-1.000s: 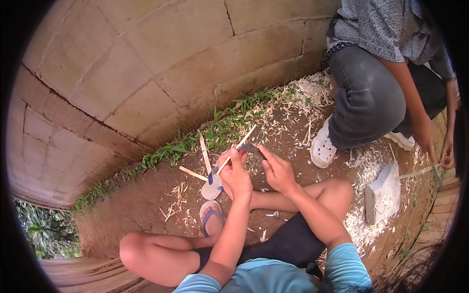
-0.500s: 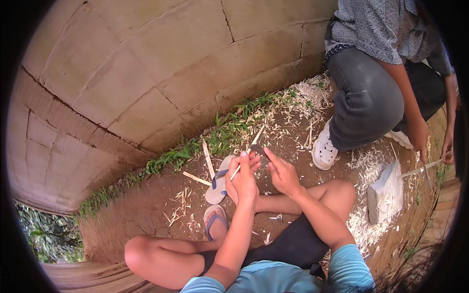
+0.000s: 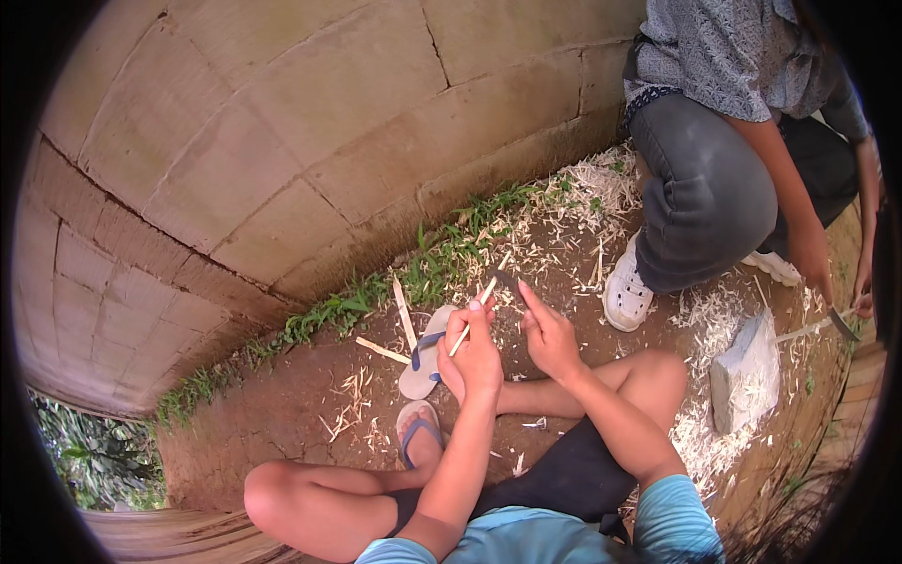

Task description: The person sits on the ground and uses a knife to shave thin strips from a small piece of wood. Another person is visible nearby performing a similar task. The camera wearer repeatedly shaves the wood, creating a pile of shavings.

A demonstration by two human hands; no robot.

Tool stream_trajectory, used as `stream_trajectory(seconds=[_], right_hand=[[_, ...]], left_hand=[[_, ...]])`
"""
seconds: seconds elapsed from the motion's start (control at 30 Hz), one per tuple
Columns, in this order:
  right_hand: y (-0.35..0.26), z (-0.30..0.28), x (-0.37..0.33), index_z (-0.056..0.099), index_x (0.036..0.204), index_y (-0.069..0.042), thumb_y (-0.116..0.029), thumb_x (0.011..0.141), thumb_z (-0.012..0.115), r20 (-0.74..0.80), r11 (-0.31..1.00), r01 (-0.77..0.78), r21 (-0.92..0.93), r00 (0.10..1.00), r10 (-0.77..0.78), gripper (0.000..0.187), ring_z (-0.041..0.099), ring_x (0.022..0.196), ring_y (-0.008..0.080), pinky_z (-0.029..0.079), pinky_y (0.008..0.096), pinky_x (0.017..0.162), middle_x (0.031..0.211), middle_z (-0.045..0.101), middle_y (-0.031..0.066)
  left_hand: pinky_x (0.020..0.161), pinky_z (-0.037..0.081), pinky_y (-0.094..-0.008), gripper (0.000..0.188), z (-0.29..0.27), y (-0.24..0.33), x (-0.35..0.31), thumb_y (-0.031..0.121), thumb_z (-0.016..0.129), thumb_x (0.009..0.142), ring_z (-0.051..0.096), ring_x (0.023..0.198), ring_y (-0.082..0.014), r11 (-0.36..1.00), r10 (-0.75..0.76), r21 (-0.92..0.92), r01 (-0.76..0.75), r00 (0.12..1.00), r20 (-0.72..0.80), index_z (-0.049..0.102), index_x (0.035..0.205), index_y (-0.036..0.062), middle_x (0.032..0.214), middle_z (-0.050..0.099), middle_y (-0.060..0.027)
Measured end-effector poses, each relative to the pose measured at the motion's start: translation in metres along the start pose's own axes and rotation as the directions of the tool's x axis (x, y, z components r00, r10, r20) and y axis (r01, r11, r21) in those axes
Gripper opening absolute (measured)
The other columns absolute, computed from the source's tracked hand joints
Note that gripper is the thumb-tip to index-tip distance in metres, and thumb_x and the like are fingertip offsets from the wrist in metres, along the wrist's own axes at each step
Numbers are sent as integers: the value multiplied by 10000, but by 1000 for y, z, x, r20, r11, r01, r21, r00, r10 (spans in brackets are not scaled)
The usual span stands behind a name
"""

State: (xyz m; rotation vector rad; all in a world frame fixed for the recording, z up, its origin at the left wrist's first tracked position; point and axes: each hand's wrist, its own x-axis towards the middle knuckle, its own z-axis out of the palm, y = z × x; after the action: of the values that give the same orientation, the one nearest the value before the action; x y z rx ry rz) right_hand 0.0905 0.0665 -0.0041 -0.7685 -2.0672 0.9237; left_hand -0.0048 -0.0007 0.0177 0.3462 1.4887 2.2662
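My left hand point(image 3: 473, 350) is closed round a thin pale wooden stick point(image 3: 487, 292) that slants up to the right past my fingertips. In my right hand point(image 3: 549, 336) is a dark-bladed knife point(image 3: 507, 280), its handle hidden by my fingers. The blade lies against the stick near its upper end, just above my left thumb; my right index finger is stretched along the back of it. Two flat strips of split wood, an upright one point(image 3: 405, 311) and a slanting one point(image 3: 382, 351), lie on the ground left of my hands, beside a loose flip-flop point(image 3: 425, 355).
A co-worker point(image 3: 700, 179) sits at the right, with a curved blade point(image 3: 843, 325) and a pale strip in hand. Near them stands a whitish stone block point(image 3: 744, 373) amid wood shavings point(image 3: 695, 442). A block wall point(image 3: 310, 122) edged with grass point(image 3: 329, 315) bounds the far side.
The knife blade has turned and slid a little along the stick toward its upper end. The co-worker's curved blade has shifted right along their strip.
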Motion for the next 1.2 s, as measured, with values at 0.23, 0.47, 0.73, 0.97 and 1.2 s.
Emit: stream_trajectory(seconds=[0.23,0.47,0.73,0.97,1.2], right_hand=[[-12,-11,1,490,1360,-242,-129,916,517,92,995,21,-101,996,-12,459,597,633,324,485,420,573,761,588,129],[-9,-13,0,480,1368,-253,-125,915,513,120,995,60,-81,992,-50,471,599,640,333,485,424,575,756,595,133],[7,5,4,490,1361,-243,-123,912,530,-13,998,59,14,998,-59,467,597,650,345,484,418,594,778,605,154],[5,9,6,496,1359,-228,-111,903,537,26,998,43,-43,999,-42,473,593,634,324,485,399,580,757,586,134],[-3,4,4,507,1350,-237,-106,900,537,108,997,77,-17,991,-74,470,594,620,304,482,382,562,756,590,124]], left_hand=[[803,526,-282,128,-3,1,1,142,573,948,637,942,-178,999,-19,-37,20,999,46,554,930,16,1034,637,-135],[805,538,-285,139,-8,-4,2,135,571,947,645,939,-190,994,23,103,-32,995,95,544,966,0,1054,633,-156],[826,525,-299,159,-3,-1,2,174,581,946,641,929,-192,1000,-17,3,17,997,75,543,947,20,1045,638,-157],[798,520,-290,180,-7,-6,8,212,575,953,640,901,-184,988,-142,-45,144,988,59,547,914,39,998,647,-119],[771,521,-296,222,-16,-14,12,247,525,977,644,876,-187,990,-138,13,138,981,139,548,896,41,974,646,-114]])
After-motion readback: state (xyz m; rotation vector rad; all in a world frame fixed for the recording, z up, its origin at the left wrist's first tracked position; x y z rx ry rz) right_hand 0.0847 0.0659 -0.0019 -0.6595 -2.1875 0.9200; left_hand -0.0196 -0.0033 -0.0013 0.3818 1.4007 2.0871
